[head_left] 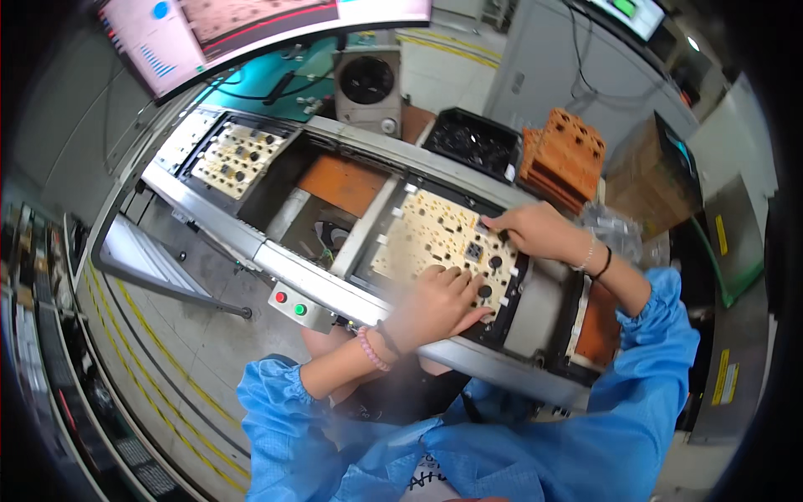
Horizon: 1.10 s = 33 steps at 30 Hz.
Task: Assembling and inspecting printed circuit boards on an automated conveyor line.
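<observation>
A cream circuit board (422,230) with several small black parts lies in a black carrier on the conveyor rail (276,255). My left hand (435,303) rests on the board's near edge, fingers curled down onto it; whether it holds a part I cannot tell. My right hand (535,230) reaches over the board's far right corner, fingertips pinched on a small dark part at the edge. Both forearms come out of blue sleeves, with a bead bracelet on the left wrist and bands on the right.
A second cream board (238,155) sits further left on the conveyor. A black tray of parts (473,138) and a stack of orange pallets (565,155) stand behind. A red and green button box (293,305) hangs on the rail. A fan (366,84) and monitor (209,33) stand beyond.
</observation>
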### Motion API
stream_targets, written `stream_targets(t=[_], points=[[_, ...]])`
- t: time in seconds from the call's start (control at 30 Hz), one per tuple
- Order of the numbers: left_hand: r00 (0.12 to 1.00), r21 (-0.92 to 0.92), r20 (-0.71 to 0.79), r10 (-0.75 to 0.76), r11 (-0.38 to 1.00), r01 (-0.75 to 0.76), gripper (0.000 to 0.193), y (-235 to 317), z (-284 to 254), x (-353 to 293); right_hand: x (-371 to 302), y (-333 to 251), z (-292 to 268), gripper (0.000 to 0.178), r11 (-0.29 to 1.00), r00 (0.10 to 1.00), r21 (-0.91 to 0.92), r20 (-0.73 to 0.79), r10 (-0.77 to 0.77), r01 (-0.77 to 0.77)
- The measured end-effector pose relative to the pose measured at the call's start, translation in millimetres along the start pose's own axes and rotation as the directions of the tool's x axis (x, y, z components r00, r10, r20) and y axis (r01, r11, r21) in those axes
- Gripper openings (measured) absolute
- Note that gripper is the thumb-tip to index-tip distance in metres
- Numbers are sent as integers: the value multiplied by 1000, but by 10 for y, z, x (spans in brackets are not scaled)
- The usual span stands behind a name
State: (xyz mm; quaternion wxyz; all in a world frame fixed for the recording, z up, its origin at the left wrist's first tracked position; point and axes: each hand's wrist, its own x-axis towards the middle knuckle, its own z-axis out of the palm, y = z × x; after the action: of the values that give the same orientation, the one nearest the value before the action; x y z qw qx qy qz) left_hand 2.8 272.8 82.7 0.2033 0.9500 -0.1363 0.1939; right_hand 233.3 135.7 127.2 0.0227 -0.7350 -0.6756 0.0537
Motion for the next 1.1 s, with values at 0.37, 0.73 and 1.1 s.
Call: stream_targets(t=[0.37,0.73,1.1], points=[[785,104,-262,-561,793,601,79,-300,-252,-351,-1038,1851,-15,80,640,938,-690,-192,288,-338],[861,-61,-251,-443,894,443,62,-423,-219,-467,-723,2217,106,86,610,951,-734,-182,249,-300],[906,-96,-203,-371,928,359,56,-599,-426,-437,-685,912,-779,19,851,773,-19,-427,468,-525]])
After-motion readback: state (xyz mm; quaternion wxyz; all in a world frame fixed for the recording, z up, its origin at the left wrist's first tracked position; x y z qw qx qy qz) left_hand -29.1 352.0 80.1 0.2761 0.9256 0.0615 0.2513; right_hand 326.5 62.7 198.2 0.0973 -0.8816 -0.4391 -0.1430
